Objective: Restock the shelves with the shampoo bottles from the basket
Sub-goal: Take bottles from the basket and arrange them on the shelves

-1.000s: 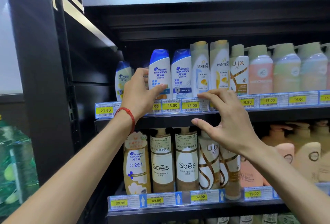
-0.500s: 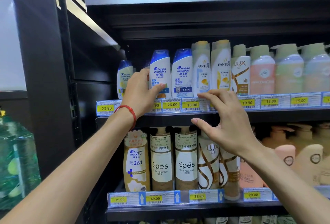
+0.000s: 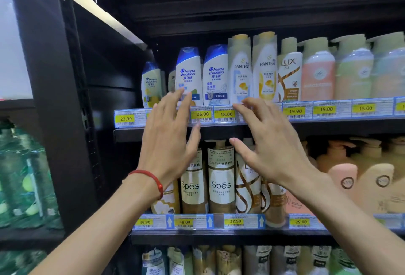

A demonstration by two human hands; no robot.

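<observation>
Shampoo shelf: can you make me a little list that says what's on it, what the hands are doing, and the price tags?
left hand: open, fingers spread, holding nothing, red bracelet on wrist
right hand: open, holding nothing
upper shelf: three Head & Shoulders bottles, two Pantene bottles, one Lux bottle, pump bottles to the right
lower shelf: two Spes bottles, others partly hidden
price tags readable: 23.90, 26.00, 18.00, 19.90, 15.00
basket: not in view

We see two bare forearms with no sleeves on either. Around the wrist of the left hand (image 3: 167,141) sits a thin red cord bracelet (image 3: 153,179), knotted into a small bead-like lump at one side. The right hand (image 3: 274,145) wears nothing, no ring or watch on its fingers (image 3: 247,112).
</observation>
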